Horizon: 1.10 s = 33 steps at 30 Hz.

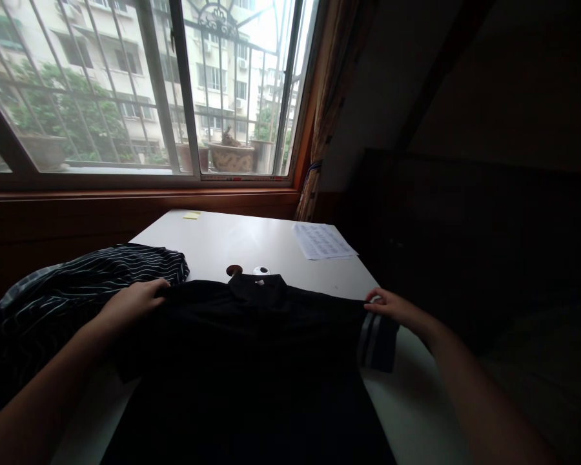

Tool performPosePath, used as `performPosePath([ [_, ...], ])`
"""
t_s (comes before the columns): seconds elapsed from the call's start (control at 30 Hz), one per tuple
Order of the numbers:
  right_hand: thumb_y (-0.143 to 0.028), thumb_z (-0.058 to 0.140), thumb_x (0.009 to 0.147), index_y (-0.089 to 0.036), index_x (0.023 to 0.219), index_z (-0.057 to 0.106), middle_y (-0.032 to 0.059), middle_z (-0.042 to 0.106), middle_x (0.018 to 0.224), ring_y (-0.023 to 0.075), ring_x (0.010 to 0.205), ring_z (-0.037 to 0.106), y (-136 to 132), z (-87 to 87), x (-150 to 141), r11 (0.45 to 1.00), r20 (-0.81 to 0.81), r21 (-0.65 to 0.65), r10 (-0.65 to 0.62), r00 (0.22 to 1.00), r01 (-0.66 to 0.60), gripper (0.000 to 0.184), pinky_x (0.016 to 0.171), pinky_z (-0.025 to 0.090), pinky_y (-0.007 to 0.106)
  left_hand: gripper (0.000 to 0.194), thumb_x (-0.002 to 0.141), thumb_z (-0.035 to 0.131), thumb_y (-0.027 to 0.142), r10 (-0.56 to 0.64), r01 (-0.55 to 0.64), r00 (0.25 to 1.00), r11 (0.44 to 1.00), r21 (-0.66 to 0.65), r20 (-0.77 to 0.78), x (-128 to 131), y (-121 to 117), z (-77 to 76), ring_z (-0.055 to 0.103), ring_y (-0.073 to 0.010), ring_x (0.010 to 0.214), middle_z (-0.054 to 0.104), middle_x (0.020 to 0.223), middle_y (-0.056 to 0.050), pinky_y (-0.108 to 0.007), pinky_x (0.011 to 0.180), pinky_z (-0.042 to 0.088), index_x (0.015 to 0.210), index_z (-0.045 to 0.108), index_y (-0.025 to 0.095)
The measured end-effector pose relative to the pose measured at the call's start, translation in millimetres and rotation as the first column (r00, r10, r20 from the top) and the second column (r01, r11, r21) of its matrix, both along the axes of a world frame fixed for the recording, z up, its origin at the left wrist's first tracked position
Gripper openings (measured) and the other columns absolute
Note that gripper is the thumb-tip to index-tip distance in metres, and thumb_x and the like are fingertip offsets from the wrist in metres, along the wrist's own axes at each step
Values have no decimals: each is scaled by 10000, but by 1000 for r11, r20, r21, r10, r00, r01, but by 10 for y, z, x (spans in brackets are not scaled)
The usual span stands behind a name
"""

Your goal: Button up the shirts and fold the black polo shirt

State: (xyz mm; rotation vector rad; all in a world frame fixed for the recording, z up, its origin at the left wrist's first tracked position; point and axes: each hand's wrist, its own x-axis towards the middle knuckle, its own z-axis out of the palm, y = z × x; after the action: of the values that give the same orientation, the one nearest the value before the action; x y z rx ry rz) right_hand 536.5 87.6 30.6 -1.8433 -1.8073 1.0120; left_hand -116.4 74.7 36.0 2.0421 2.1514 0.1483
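A black collared short-sleeved shirt (261,349) lies spread across the white table (213,239), its collar toward the window. My left hand (138,300) grips the shirt at its left shoulder edge, fingers closed on the cloth. At the opposite shoulder, my right hand (387,303) pinches the fabric just above a sleeve with pale stripes (377,342). Dark shadow hides most folds in the shirt's body. Beside my left hand is a heap of black cloth with white stripes (91,278).
Printed papers (324,241) lie at the table's far right, and a yellow note (192,215) sits at the far left. A round hole (234,270) and a white ring-shaped piece (262,271) are just beyond the collar. A barred window (237,97) and a curtain (319,129) stand behind.
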Motion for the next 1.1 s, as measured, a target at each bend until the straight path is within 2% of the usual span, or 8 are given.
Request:
performPosePath([
  [0.1, -477, 682, 743, -171, 1021, 617, -28, 563, 611, 150, 572, 534, 186, 55, 25, 1000, 220, 9, 7, 976, -9, 418, 559, 389, 266, 358, 836, 559, 328, -61, 57, 981, 998, -25, -182, 121, 97, 38, 651, -326, 971, 683, 1137, -122, -401, 783, 494, 1174, 651, 256],
  [0.23, -245, 790, 621, -152, 911, 690, 28, 640, 676, 200, 642, 607, 398, 104, -187, 999, 447, 38, 16, 894, -37, 320, 611, 443, 298, 403, 827, 560, 179, -178, 185, 963, 983, 14, -205, 437, 288, -20, 577, -342, 1099, 611, 1218, -161, -431, 856, 472, 1221, 636, 221],
  [0.33, -214, 741, 696, -159, 901, 711, 71, 683, 834, 216, 776, 639, 516, 76, -559, 983, 458, 121, 68, 886, -138, 214, 731, 477, 312, 403, 894, 537, 259, -308, 320, 939, 946, 58, -153, 698, 468, -97, 530, -310, 1162, 581, 1267, -112, -404, 911, 458, 1294, 583, 274],
  [0.43, -267, 642, 832, -181, 974, 721, 78, 679, 1044, 183, 891, 651, 569, -38, -1080, 931, 416, 192, 209, 885, -311, 184, 843, 486, 275, 439, 889, 586, 350, -405, 413, 909, 907, 85, -93, 953, 648, -240, 538, -283, 1149, 591, 1258, -83, -361, 917, 466, 1323, 552, 294],
  [0.53, -301, 628, 863, -239, 1104, 709, 47, 650, 1172, 176, 1046, 620, 557, -228, -1587, 866, 401, 245, 318, 859, -435, 262, 962, 454, 253, 448, 900, 580, 324, -415, 418, 908, 898, 135, -52, 1150, 798, -436, 569, -266, 1089, 629, 1169, -89, -351, 900, 475, 1339, 519, 255],
  [0.63, -324, 618, 875, -210, 1260, 644, 85, 584, 1313, 229, 1218, 523, 549, -431, -1915, 834, 431, 306, 309, 848, -460, 403, 1096, 365, 316, 363, 934, 513, 238, -385, 385, 922, 901, 201, -37, 1235, 904, -609, 592, -234, 1024, 646, 1107, -80, -332, 890, 476, 1296, 522, 221],
  [0.83, -419, 423, 979, -174, 1460, 450, 100, 399, 1530, 262, 1399, 351, 644, -665, -2072, 825, 485, 367, 225, 845, -430, 540, 1189, 235, 411, 297, 972, 415, 190, -297, 313, 950, 882, 353, -101, 1188, 1005, -731, 513, -282, 1090, 602, 1133, -117, -401, 925, 432, 1236, 550, 200],
  [1.1, -518, 367, 979, -158, 1492, 400, 91, 348, 1572, 230, 1456, 284, 688, -689, -2080, 806, 526, 371, 227, 820, -461, 627, 1218, 176, 392, 240, 959, 440, 212, -297, 345, 938, 837, 425, -177, 1218, 994, -645, 477, -313, 1082, 579, 1132, -137, -443, 881, 446, 1137, 599, 192],
])
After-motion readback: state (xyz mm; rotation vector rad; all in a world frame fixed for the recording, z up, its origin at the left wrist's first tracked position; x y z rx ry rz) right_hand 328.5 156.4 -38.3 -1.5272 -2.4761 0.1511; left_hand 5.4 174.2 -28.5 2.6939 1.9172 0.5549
